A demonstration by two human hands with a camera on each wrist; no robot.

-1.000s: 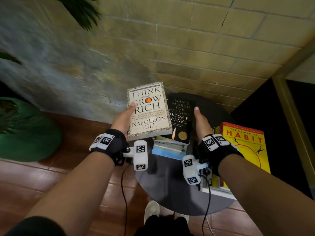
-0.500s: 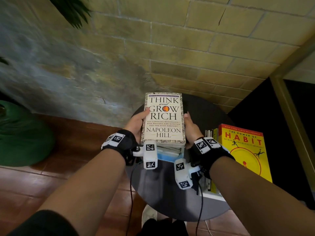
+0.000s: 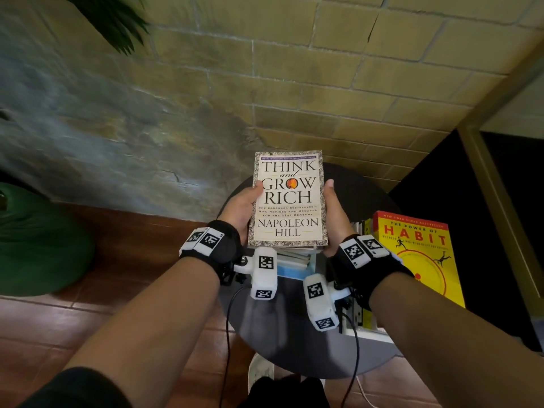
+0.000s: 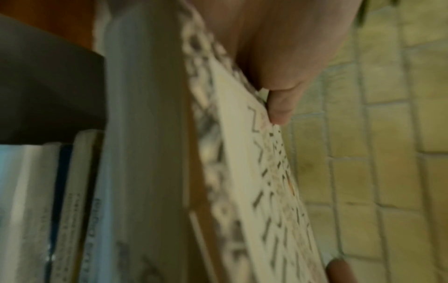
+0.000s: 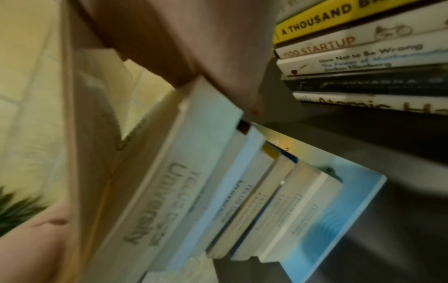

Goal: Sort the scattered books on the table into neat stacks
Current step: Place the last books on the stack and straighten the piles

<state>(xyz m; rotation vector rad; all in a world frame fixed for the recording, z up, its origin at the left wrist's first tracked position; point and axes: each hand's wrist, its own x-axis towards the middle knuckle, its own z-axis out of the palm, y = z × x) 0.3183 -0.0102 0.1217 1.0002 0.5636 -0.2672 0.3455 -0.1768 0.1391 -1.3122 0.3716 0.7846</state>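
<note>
Think and Grow Rich (image 3: 290,198), a cream paperback with a patterned border, sits face up at the top of a small stack of books (image 3: 295,259) on the round dark tabletop (image 3: 282,328), and both hands hold it by its long sides. The left hand (image 3: 240,212) grips the left edge, thumb laid on the cover beside the word GROW, with the other fingers hidden under the book. The right hand (image 3: 334,214) grips the right edge, thumb straight along the cover's side; its fingers are also out of sight in the head view. In the left wrist view the thumb (image 4: 278,107) presses on the cover's patterned margin. In the right wrist view the stack below shows as several pale and light blue books (image 5: 254,201), their edges stepped rather than flush, with a light blue one at the bottom jutting out furthest. Whether the held book rests fully on the stack or is slightly lifted cannot be told. To the right stands a second stack (image 5: 363,63) of spines, topped in the head view by the yellow Power of Habit (image 3: 418,254). A green beanbag (image 3: 38,240) lies on the wooden floor at far left, and a brick wall (image 3: 294,83) rises behind the tabletop.
</note>
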